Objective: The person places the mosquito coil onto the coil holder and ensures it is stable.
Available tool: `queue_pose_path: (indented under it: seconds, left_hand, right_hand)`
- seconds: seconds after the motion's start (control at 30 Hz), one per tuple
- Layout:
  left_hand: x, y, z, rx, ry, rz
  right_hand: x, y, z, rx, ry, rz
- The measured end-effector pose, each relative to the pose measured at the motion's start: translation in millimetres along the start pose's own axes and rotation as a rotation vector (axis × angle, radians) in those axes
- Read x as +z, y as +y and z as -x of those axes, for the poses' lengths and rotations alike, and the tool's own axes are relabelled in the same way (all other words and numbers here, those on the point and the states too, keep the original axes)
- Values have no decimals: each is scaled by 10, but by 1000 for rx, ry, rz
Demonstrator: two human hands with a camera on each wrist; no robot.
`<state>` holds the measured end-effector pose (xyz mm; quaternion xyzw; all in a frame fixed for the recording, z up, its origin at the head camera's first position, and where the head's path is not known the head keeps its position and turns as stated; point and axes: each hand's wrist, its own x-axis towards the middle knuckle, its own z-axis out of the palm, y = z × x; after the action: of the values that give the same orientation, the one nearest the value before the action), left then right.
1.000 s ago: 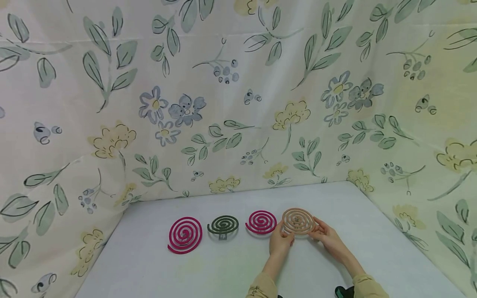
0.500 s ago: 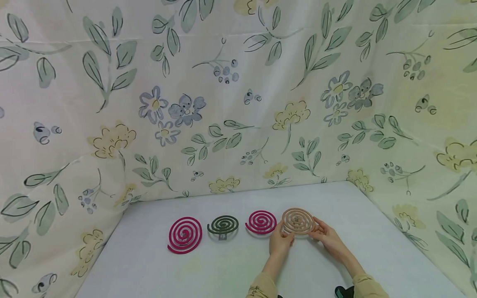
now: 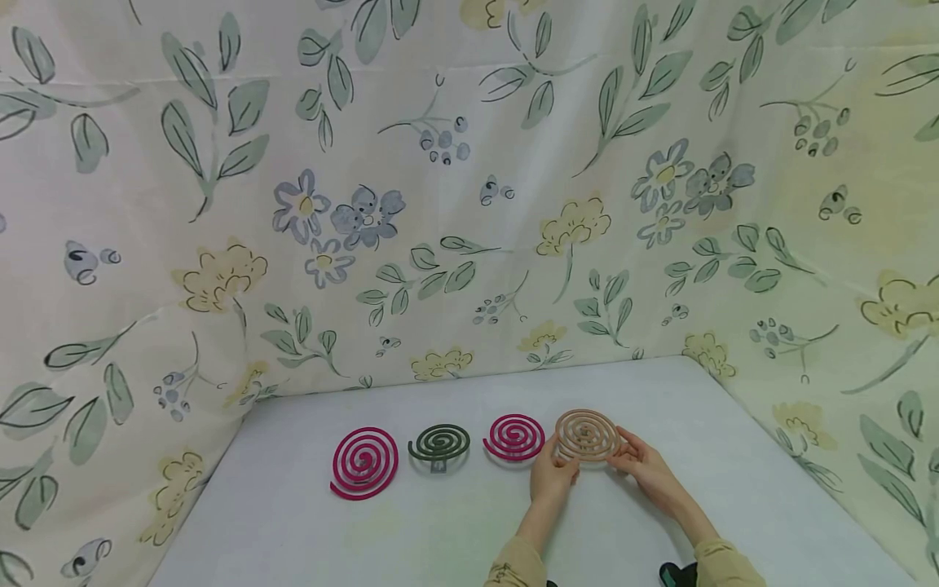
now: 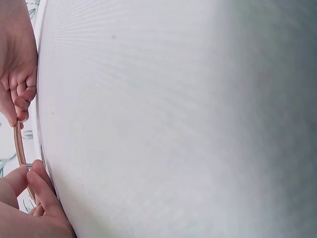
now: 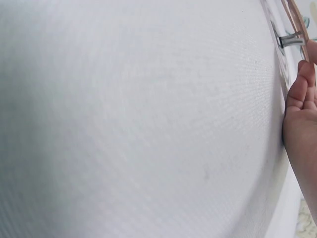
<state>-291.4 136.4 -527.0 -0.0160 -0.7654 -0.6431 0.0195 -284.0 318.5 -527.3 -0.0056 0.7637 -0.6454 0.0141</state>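
Note:
A tan mosquito coil (image 3: 587, 435) lies flat above the table, last on the right of a row of coils. My left hand (image 3: 552, 477) pinches its near left edge between thumb and fingers. On the right edge, my right hand (image 3: 645, 473) pinches the rim. Under the coil, a small metal stand (image 5: 291, 40) shows in the right wrist view. Just left of my left hand is a crimson coil (image 3: 514, 438), close to the fingers. From the side, in the left wrist view, the tan coil appears as a thin edge between both hands.
Farther left, a dark green coil (image 3: 440, 443) sits raised on a metal stand (image 3: 438, 466). Another crimson coil (image 3: 364, 462) stands at the row's left end, tilted toward me. Floral cloth (image 3: 469, 204) hangs behind and beside the white table (image 3: 330, 546).

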Motion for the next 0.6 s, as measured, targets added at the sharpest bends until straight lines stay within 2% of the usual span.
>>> queue_pose_path:
  seconds: [0.6]
  left_hand:
    - [-11, 7, 7, 6, -6, 8]
  right_hand:
    - [10, -31, 17, 10, 0, 10]
